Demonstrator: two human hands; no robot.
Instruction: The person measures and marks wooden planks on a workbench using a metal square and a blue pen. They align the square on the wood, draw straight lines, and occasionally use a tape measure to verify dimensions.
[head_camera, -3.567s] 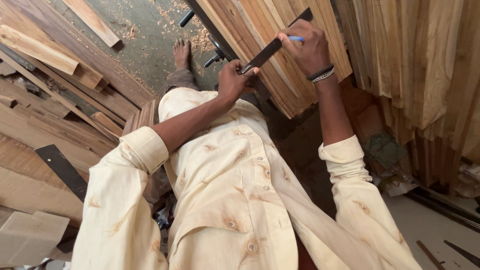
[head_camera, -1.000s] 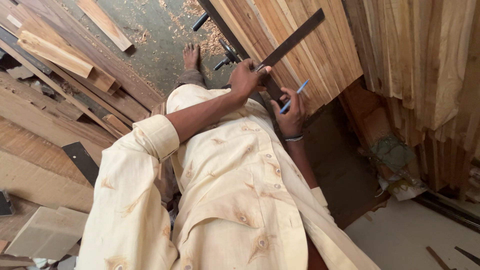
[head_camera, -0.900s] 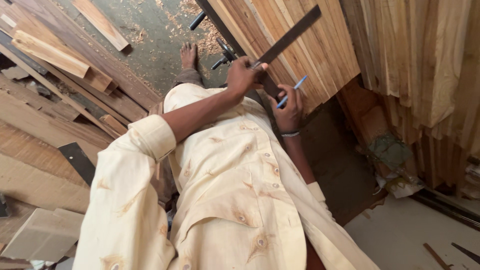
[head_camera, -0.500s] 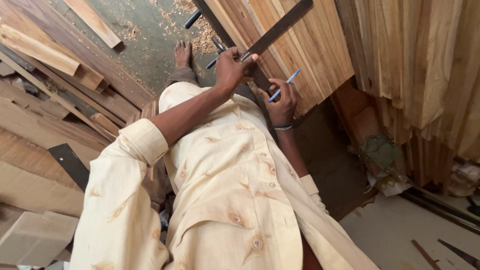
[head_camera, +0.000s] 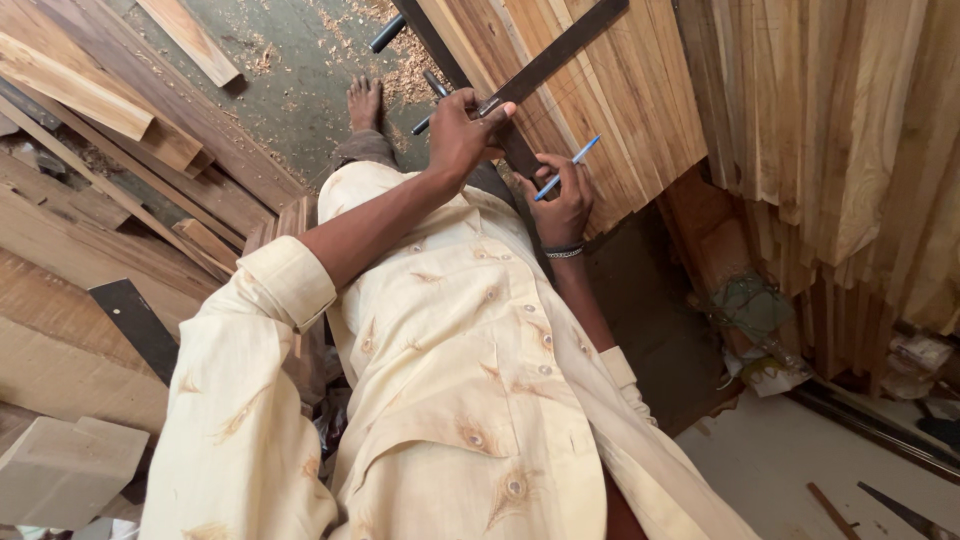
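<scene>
My left hand (head_camera: 462, 128) grips the corner of a dark metal square (head_camera: 556, 52) whose long blade lies slantwise across a panel of joined wooden boards (head_camera: 620, 110). My right hand (head_camera: 561, 200) holds a blue pen (head_camera: 567, 167) and rests on the near edge of the panel, beside the square's short arm. Cream shirt sleeves cover both my forearms above the wrists. My bare foot (head_camera: 364, 102) stands on the floor below.
Planks and offcuts (head_camera: 110, 110) lie stacked at the left on a floor strewn with shavings. Clamp handles (head_camera: 388, 33) stick out by the panel's left edge. Upright boards (head_camera: 850, 130) lean at the right. A pale wood block (head_camera: 65, 465) lies at the lower left.
My right hand has come down from the far end of the square's blade to the near edge of the panel, still with the pen. My left hand has kept its hold on the square.
</scene>
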